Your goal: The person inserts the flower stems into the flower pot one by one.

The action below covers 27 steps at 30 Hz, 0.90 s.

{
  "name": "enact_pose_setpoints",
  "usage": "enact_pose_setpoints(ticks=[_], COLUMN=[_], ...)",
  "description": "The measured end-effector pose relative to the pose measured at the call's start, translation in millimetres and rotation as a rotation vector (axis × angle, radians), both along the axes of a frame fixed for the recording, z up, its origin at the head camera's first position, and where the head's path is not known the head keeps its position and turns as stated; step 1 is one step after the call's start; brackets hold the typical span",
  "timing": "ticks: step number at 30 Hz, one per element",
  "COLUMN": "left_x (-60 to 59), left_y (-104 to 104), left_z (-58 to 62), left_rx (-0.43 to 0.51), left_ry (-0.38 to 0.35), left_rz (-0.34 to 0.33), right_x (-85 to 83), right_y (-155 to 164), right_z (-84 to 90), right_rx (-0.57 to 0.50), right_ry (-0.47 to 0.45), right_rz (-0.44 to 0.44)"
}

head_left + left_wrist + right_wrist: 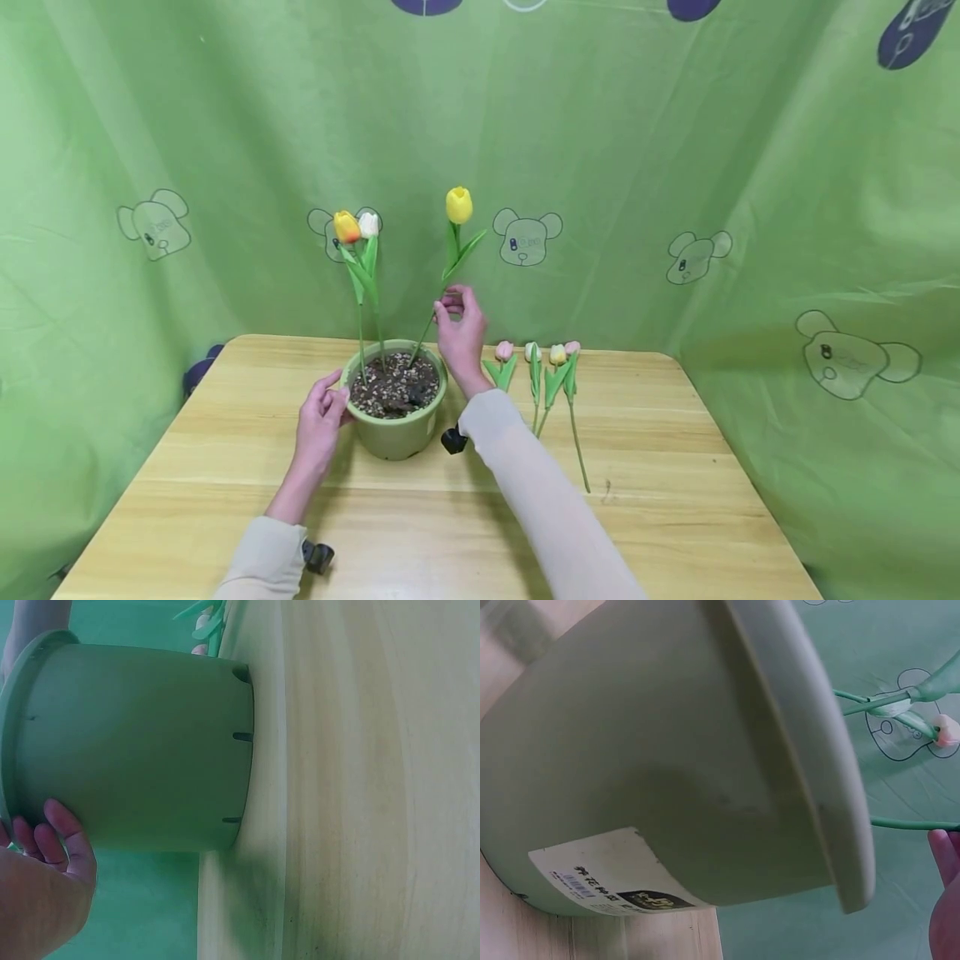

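Makeshift recording booth: green cartoon-bear cloth (pixel 675 150) surrounds wooden table (pixel 660 500).

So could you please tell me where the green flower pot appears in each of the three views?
Head: green flower pot centre, on the wooden table, left hand touching its rim.
Left wrist: pot fills the left half, sideways.
Right wrist: pot fills most, label visible.
Shared landmark: the pot's rim.
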<state>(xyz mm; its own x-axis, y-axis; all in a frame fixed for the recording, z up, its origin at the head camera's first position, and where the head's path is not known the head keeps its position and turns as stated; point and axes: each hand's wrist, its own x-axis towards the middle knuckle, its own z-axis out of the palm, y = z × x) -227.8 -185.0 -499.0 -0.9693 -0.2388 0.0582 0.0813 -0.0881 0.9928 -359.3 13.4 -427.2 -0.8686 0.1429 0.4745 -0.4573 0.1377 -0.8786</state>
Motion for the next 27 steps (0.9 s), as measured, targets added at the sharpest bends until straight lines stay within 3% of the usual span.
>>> enact_pose_setpoints(ticks=[20,27], left_x=[-1.1,-1.6], left_y=[-0.8,-0.8], left_z=[0.0,-1.0], left_rx=[0.0,0.011], left_ry=[-0.003,-0.004], left_rz=[0.0,0.0], right_x=[2.5,1.8], right_y=[-5.0,-4.8], right_z=[-5.9,-5.6], right_rx=[0.184,0.218], right_ry=[0.167,0.147], right_rz=[0.058,0.105])
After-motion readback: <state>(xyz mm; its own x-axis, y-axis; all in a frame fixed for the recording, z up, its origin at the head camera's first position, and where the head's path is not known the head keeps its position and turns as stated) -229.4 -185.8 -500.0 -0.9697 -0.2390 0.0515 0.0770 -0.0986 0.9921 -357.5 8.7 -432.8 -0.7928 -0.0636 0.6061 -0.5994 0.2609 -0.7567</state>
